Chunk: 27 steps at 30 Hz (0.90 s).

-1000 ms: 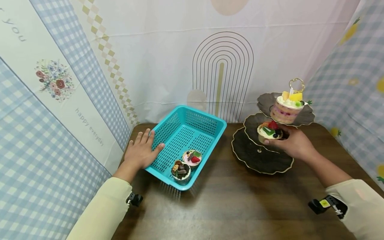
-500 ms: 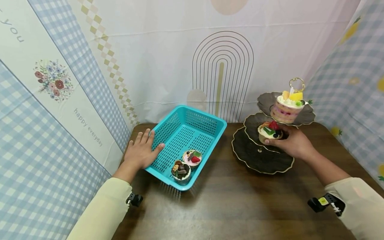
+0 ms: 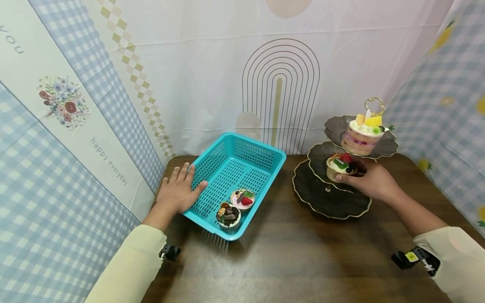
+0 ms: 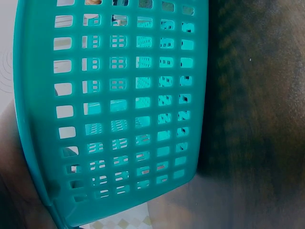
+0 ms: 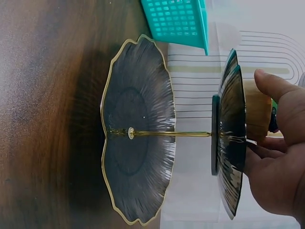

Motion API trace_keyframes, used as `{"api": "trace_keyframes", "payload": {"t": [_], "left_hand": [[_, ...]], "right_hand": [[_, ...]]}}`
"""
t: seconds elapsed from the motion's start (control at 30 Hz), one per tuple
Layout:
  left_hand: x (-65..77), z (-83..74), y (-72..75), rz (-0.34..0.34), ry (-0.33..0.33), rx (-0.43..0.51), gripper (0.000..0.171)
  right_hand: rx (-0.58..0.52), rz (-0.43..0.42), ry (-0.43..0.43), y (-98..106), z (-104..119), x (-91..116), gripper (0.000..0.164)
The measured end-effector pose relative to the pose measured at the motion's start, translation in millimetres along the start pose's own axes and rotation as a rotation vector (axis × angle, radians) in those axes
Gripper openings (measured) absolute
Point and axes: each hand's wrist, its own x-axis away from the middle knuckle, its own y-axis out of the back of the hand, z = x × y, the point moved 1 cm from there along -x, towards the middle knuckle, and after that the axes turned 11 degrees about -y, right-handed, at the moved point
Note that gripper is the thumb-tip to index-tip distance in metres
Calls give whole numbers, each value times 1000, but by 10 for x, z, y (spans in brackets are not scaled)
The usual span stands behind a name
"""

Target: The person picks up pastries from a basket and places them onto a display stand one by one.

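In the head view my left hand (image 3: 177,190) rests on the left rim of a turquoise plastic basket (image 3: 275,168), fingers straight and spread. My right hand (image 3: 375,181) grips a small fruit-topped dessert cup (image 3: 335,172) on the middle tier of a three-tier, gold-edged stand (image 3: 329,208). Thumb and fingers lie on either side of this cup, which carries a strawberry, a green piece and dark berries. From the right wrist view, the cup's tan side (image 5: 256,107) shows above the middle plate (image 5: 232,157); the fingers (image 5: 271,143) are partly hidden behind the hand.
A taller layered dessert cup (image 3: 360,142) stands on the top tier, over the right hand. Inside the basket's near end sit a chocolate-topped cup (image 3: 228,216) and a pink cream cup (image 3: 242,198). Wooden tabletop (image 3: 280,252) lies in front; printed cloths (image 3: 204,84) hang around.
The held dessert cup has shifted very slightly to the right on the middle tier with my right hand. My left hand stays on the basket rim.
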Motion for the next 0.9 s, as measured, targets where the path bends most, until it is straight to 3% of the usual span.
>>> {"api": "trace_keyframes", "payload": {"t": [0.3,0.57,0.77,0.9], "left_hand": [[6,-7,-4,-3,-1,0,99],[8,-9,13,-4,-8,-11,98],[6,-5,11,-7,-5,-7,97],[3,-6,2,-7,-2,-5,98]], "right_hand": [[-9,20,2,36,40,92,70],[89,-74,231,-11,104,130,72],[199,-90,283,-44,212,189,67],[250,-74,324,-68,266,201,73]]}}
